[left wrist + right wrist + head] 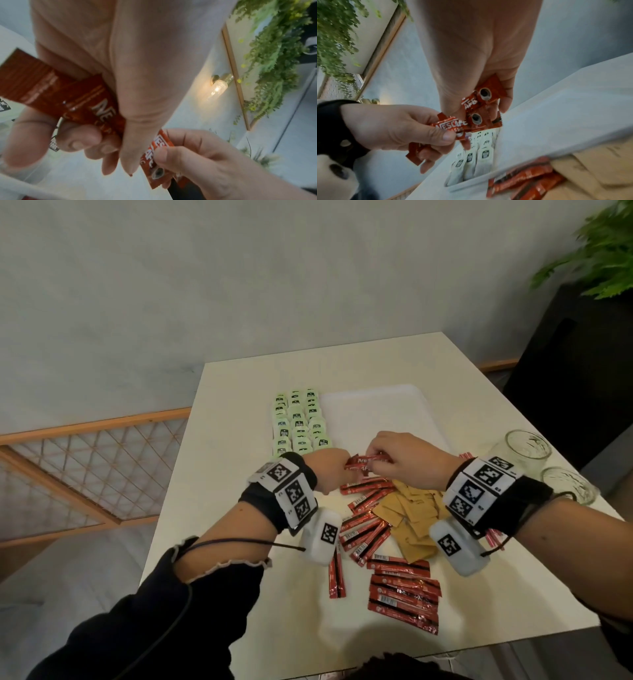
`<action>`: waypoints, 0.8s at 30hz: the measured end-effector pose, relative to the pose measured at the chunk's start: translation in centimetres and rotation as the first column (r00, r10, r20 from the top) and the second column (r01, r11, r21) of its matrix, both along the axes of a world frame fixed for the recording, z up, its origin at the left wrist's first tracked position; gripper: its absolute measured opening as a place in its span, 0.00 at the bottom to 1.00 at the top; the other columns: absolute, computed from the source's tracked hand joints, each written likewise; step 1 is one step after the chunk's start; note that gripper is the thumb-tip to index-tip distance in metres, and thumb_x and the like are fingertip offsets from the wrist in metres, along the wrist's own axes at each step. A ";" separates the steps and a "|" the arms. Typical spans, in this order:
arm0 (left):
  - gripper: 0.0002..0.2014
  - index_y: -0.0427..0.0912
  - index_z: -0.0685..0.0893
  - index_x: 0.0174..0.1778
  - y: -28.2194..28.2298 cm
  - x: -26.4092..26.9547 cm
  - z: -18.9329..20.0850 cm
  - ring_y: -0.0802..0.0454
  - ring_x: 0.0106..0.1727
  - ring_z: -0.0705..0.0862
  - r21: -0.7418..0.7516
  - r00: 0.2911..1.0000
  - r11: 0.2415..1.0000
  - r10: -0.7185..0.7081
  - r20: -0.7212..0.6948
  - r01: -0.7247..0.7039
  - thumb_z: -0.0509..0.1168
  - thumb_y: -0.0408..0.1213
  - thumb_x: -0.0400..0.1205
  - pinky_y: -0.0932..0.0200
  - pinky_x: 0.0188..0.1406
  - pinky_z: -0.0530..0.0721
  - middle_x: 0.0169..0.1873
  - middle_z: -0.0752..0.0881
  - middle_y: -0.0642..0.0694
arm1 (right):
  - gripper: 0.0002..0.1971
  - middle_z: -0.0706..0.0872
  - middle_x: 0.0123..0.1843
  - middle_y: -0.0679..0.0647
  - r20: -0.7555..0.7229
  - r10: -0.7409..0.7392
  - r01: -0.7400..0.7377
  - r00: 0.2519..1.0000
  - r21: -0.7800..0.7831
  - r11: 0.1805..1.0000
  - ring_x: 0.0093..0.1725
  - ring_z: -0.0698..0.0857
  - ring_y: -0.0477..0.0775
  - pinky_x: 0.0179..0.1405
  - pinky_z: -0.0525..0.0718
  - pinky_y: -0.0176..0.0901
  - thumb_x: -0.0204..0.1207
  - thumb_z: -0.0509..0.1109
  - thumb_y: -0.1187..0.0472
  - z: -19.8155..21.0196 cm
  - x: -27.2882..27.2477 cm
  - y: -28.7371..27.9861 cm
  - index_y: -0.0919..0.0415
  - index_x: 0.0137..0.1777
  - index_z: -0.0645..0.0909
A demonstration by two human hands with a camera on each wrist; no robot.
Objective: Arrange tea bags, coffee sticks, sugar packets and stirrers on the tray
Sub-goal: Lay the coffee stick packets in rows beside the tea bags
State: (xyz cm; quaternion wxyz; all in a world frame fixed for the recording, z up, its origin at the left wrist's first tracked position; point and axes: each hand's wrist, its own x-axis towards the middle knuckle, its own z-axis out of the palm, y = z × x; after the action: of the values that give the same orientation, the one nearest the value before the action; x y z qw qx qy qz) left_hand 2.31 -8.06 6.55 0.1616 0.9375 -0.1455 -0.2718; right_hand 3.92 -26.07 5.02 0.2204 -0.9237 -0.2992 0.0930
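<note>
On the shallow white plastic tray (383, 405), only the nine o'clock side is filled, with three neat columns of pale green paper tea bags (298, 421); the rest looks bare. At centre, over the tray's six o'clock rim, the left hand (329, 472) and right hand (407, 462) both pinch a small bundle of red foil coffee sticks (364, 464), apparently squaring it for placing. Toward five o'clock, loose red sticks (402, 594) and tan paper sugar packets (412, 518) still wait on the cream table (239, 542), so I judge well under half done; stirrers I cannot make out.

Two glass jars (527, 449), potted fern (603, 251)
</note>
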 end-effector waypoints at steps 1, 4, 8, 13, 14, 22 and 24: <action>0.14 0.38 0.77 0.49 0.3 0.2 0.3 0.45 0.35 0.79 -0.018 1.000 1.000 0.021 0.002 -0.021 0.56 0.46 0.89 0.58 0.33 0.78 0.36 0.78 0.41 | 0.07 0.77 0.45 0.46 0.001 -0.005 0.005 1.000 -0.008 1.000 0.42 0.78 0.48 0.38 0.71 0.34 0.82 0.65 0.55 0.2 0.3 -0.2 0.57 0.52 0.81; 0.13 0.37 0.77 0.52 1.0 0.8 0.9 0.48 0.33 0.76 -0.101 0.993 0.989 0.112 0.038 -0.107 0.55 0.44 0.89 0.59 0.32 0.76 0.35 0.77 0.44 | 0.06 0.81 0.42 0.48 -0.014 -0.063 0.063 0.998 -0.001 0.998 0.39 0.80 0.48 0.36 0.76 0.38 0.86 0.60 0.55 0.6 1.1 -1.0 0.56 0.54 0.75; 0.06 0.40 0.72 0.49 1.3 1.5 1.0 0.52 0.31 0.74 -0.384 0.945 0.865 0.319 -0.073 -0.322 0.53 0.35 0.89 0.60 0.31 0.76 0.36 0.77 0.47 | 0.06 0.86 0.44 0.46 -0.088 -0.141 0.151 0.986 0.122 0.981 0.46 0.86 0.50 0.45 0.81 0.43 0.87 0.56 0.56 0.5 2.0 -1.6 0.57 0.55 0.72; 0.12 0.38 0.73 0.57 0.8 2.3 1.0 0.55 0.29 0.70 -0.590 0.879 0.700 0.476 -0.034 -0.402 0.52 0.44 0.90 0.64 0.26 0.73 0.34 0.72 0.49 | 0.06 0.89 0.46 0.52 -0.203 -0.203 0.260 0.958 0.316 0.912 0.42 0.87 0.49 0.43 0.83 0.46 0.88 0.55 0.58 0.8 3.1 -0.4 0.58 0.55 0.72; 0.17 0.38 0.74 0.59 0.5 2.4 1.1 0.55 0.28 0.70 -0.625 0.861 0.661 0.507 -0.036 -0.415 0.51 0.49 0.90 0.66 0.22 0.72 0.33 0.72 0.49 | 0.05 0.89 0.46 0.53 -0.232 -0.213 0.285 0.949 0.349 0.893 0.40 0.87 0.50 0.43 0.84 0.48 0.88 0.55 0.59 1.0 3.3 0.0 0.58 0.55 0.71; 0.17 0.43 0.79 0.40 -0.2 4.9 1.2 0.53 0.27 0.74 -0.741 0.808 0.596 0.576 0.124 -0.311 0.63 0.53 0.84 0.53 0.35 0.78 0.27 0.75 0.52 | 0.08 0.88 0.44 0.58 -0.329 -0.163 0.312 0.930 0.472 0.825 0.37 0.89 0.54 0.42 0.87 0.50 0.88 0.55 0.57 2.9 5.2 3.1 0.62 0.55 0.71; 0.15 0.44 0.81 0.38 0.0 5.6 1.2 0.55 0.27 0.75 -0.751 0.779 0.570 0.615 0.122 -0.333 0.64 0.51 0.85 0.53 0.37 0.78 0.27 0.78 0.54 | 0.07 0.89 0.44 0.59 -0.338 -0.142 0.300 0.931 0.480 0.825 0.37 0.89 0.55 0.41 0.88 0.49 0.88 0.55 0.59 3.0 5.7 3.5 0.62 0.56 0.70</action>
State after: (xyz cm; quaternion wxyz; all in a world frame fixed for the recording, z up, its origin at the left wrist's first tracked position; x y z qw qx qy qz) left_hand 7.91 -8.03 7.78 0.5377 0.8422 -0.0016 0.0404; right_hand 9.66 -22.53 8.04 0.5136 -0.8336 -0.1678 0.1146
